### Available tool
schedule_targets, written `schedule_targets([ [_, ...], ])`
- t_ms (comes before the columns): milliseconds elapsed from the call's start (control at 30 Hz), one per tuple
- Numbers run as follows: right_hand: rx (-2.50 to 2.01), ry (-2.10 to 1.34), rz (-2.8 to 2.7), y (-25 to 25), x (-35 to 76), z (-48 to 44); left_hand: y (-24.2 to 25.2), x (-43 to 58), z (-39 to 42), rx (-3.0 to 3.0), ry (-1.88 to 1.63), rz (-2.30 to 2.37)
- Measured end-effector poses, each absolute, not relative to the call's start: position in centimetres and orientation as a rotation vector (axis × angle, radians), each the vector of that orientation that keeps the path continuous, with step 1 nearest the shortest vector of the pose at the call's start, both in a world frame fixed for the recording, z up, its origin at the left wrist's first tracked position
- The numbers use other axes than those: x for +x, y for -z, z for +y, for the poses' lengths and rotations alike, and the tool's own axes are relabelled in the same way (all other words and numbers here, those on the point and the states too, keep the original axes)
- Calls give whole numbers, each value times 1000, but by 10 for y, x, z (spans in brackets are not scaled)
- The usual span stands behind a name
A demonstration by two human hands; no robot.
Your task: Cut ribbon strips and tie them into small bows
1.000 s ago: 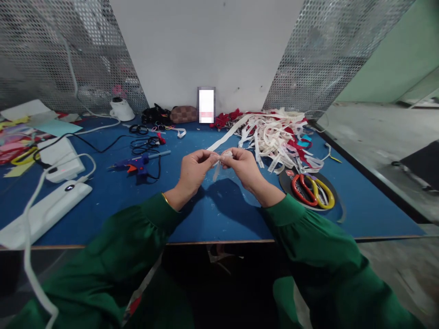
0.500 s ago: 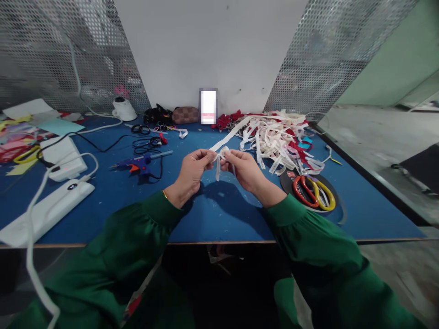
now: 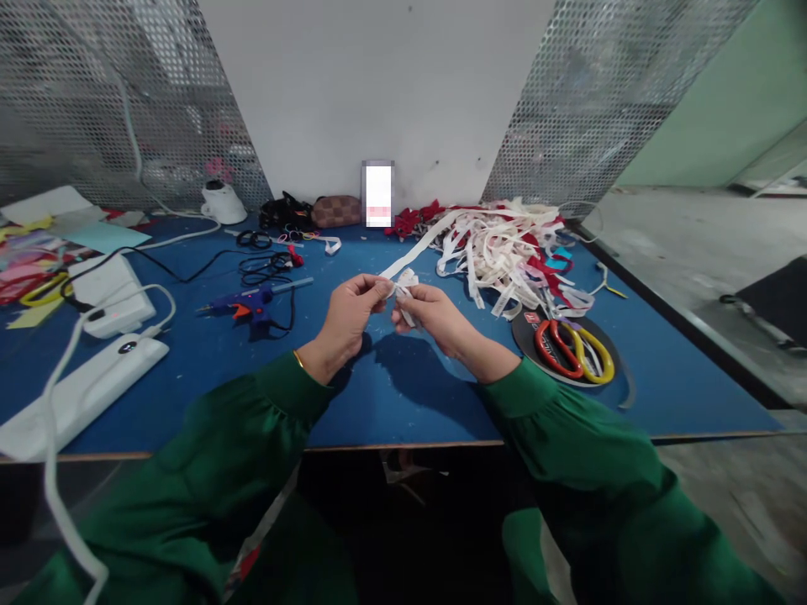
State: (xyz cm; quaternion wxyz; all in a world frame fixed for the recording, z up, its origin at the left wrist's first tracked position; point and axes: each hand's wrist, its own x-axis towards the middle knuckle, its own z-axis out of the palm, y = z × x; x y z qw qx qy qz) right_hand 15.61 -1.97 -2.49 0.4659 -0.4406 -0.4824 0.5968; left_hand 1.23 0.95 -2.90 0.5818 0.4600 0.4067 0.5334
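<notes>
The left hand and right hand are pinching white ribbon between their fingers; its near part is looking bunched, its far length trailing ungathered.

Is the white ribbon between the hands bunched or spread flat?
Bunched: the white ribbon forms a small gathered clump between the left hand and right hand.

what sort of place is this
Probably a small craft workshop: a glue gun lies on the blue table, with scissors and a heap of white and red ribbon on the right.
</notes>
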Motion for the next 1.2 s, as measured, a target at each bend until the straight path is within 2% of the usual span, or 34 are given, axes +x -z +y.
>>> schedule_targets([
  [267, -1063, -1426, -1272, 30, 155, -18, 28, 11, 9, 1101, -1082, 924],
  [400, -1164, -1361, -1396, 30, 156, -17, 27, 12, 8, 1177, -1120, 969],
  [500, -1374, -983, -1762, 30, 155, -21, 29, 13, 8, 1119, -1162, 999],
  [633, -1634, -131, -2334, 29, 151, -33, 34, 14, 9, 1065, -1162, 1061],
  [733, -1711, 165, -2544, 26, 149, -37, 34, 14, 11, 1051, -1134, 1105],
  [933, -1702, 330, -2563, 26, 143, -39, 26, 12, 13, 828, -1021, 1136],
  [1200, -1829, 210, -2287, 32, 150, -34, 22, 6, 11, 872, -931, 1046],
])
